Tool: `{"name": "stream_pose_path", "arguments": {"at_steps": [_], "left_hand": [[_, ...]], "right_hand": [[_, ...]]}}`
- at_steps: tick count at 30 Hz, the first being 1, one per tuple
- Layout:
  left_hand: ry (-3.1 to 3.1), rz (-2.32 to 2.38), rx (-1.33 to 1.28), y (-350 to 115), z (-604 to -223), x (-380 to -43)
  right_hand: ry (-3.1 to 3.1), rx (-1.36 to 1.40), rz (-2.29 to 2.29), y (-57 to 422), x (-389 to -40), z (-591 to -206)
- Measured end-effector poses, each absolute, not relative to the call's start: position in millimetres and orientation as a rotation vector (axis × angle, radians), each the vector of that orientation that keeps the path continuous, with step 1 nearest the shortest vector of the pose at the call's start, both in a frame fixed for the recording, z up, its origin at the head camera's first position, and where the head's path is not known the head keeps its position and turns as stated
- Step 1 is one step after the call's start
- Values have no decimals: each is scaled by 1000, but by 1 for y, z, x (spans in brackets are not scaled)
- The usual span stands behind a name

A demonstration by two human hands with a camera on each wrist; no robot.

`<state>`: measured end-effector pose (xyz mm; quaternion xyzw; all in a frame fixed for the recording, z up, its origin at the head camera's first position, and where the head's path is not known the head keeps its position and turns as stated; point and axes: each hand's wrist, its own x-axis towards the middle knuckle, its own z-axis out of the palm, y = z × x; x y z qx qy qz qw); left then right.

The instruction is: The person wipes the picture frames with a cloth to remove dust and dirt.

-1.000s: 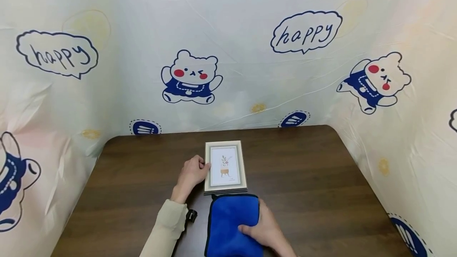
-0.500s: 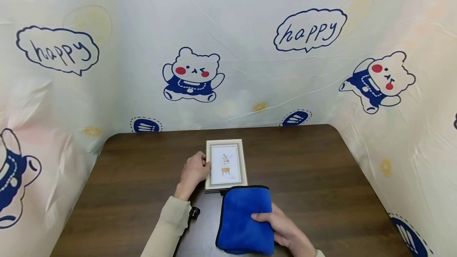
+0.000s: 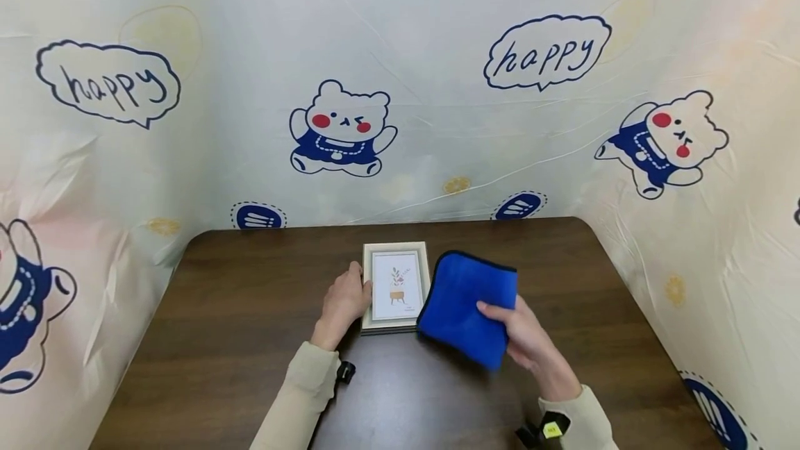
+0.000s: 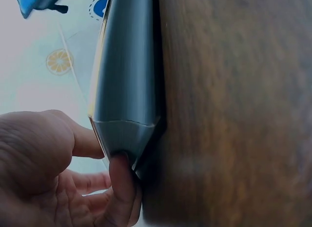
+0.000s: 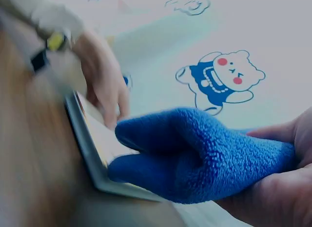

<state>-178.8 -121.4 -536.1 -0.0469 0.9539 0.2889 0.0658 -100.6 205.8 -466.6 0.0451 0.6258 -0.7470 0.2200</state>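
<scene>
A cream-bordered picture frame (image 3: 396,283) with a potted-plant print lies face up on the brown table. My left hand (image 3: 342,304) grips its left edge. In the left wrist view, the thumb lies on the front and a finger bends against the dark grey side (image 4: 129,71) near a corner. My right hand (image 3: 531,339) holds a folded blue towel (image 3: 471,304) with black trim, thumb on top and the other fingers beneath. The towel is raised at the frame's right side and overlaps its edge. Its fluffy fold (image 5: 209,154) shows in the right wrist view.
The wooden table (image 3: 250,367) has rounded far corners. A pale curtain (image 3: 431,123) printed with bears and speech bubbles surrounds its back and sides. Black straps (image 3: 345,371) sit at both wrists.
My right hand has lifted the towel away from the near side of the picture frame, moving it up and rightward to the frame's right side. My left hand keeps its grip on the frame.
</scene>
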Motion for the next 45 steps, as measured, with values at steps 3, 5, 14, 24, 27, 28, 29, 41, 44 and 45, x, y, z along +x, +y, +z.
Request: {"name": "stream_pose_path", "arguments": {"at_steps": [3,5,14,24,27,28,29,41,44,45], "left_hand": [[2873,886,-154,-121,-537,-179],[2869,893,-160,-120,-537,-179],[2873,910,-161,-120,-536,-179],[2907,876,-122,-120,-537,-179],[2905,878,-137,-120,-537,-178],[2903,881,-140,-120,-537,-178],[2902,887,-140,-120,-536,-177],[2915,891,-133,-120,-535,-175],[2925,868,-132,-120,-536,-175],[2926,865,-135,-120,-536,-175]], "right_hand": [[1894,163,-2074,204,-117,-461],[1992,174,-2085,201,-128,-459],[2432,89,-2154,192,-180,-467],[2737,46,-2099,177,-223,-522],[2833,-58,-2027,164,-225,-532],[2852,-105,-1999,159,-225,-534],[2875,-151,-1962,155,-225,-536],[2759,-179,-1782,126,-225,-550],[2652,-85,-1856,123,-225,-549],[2607,-48,-1887,123,-225,-549]]}}
